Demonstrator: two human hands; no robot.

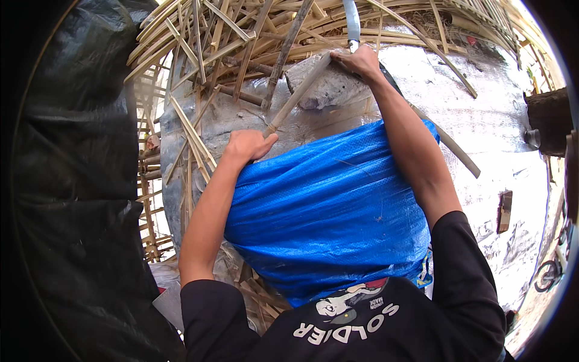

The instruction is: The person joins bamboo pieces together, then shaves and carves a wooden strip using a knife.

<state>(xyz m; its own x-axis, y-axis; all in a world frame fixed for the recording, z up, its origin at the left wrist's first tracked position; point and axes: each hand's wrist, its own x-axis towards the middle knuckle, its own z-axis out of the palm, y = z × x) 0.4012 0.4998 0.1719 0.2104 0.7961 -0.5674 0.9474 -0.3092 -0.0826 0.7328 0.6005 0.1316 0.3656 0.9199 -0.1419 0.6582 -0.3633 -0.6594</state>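
My left hand (250, 146) is closed around the near end of a bamboo stick (301, 90), above the left part of my lap. The stick slants up and right to my right hand (360, 62), whose fingers are closed at its far end. A long pale blue-grey strip like a knife blade (353, 23) rises from the right fist, with a light metallic part next to the fingers. How that fist divides its grip between the two cannot be made out. Over my lap lies a blue tarp (332, 211). Beyond the stick sits a greyish block (329, 84).
Piled bamboo strips (253, 36) lie ahead, with several loose ones at left. A silvery sheet (476, 127) covers the ground, bearing a bamboo strip (452, 145) and a small brown piece (504, 211). Black sheeting (78, 181) hangs at left; a dark wooden post (549, 120) stands right.
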